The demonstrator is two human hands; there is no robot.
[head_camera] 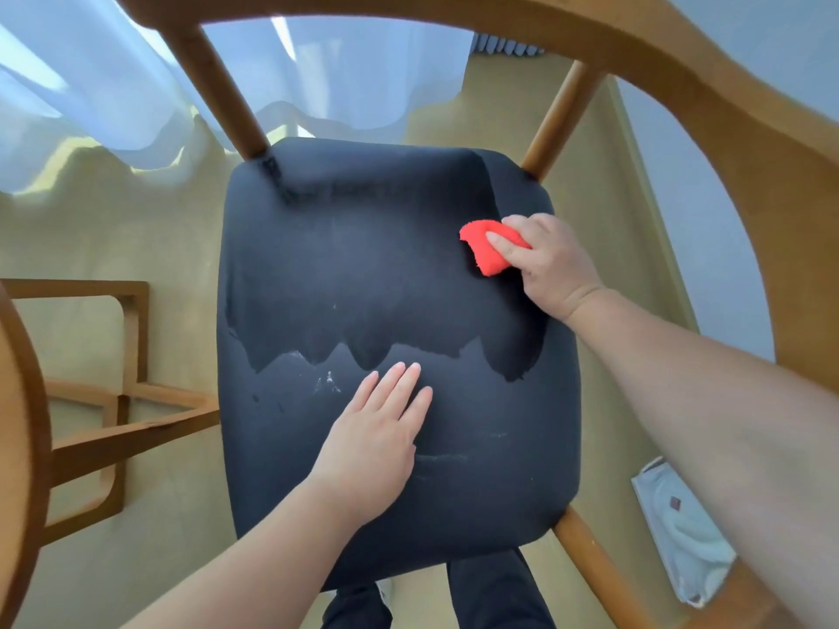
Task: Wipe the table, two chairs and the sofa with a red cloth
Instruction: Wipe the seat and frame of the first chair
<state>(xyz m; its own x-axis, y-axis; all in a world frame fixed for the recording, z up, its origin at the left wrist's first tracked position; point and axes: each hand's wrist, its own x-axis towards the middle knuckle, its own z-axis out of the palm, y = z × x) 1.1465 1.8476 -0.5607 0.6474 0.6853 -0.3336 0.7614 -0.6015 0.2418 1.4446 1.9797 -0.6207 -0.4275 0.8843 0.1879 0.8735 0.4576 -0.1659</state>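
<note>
Round-backed wooden chair [681, 52], seen from above. Its dark padded seat cushion [363, 265] fills the middle of the view.

- Right hand [554, 261]: at the seat's far right corner, fingers and thumb curled round a bunched red cloth [486, 247], pressing it onto the cushion.
- Left hand [377, 429]: flat on the cushion near the middle of the seat's front edge, fingers straight and close together, holding nothing.
- Cushion surface: the far two-thirds is darker with a jagged near border, possibly damp, hard to say from here. The near part is lighter, with pale smudges just left of the left fingertips.
- Around: a sheer white curtain [113, 84] hangs beyond the chair back. A second wooden frame [131, 429] stands on the beige floor [113, 229] left of the seat. A white fabric item [681, 537] lies on the floor to the right.
</note>
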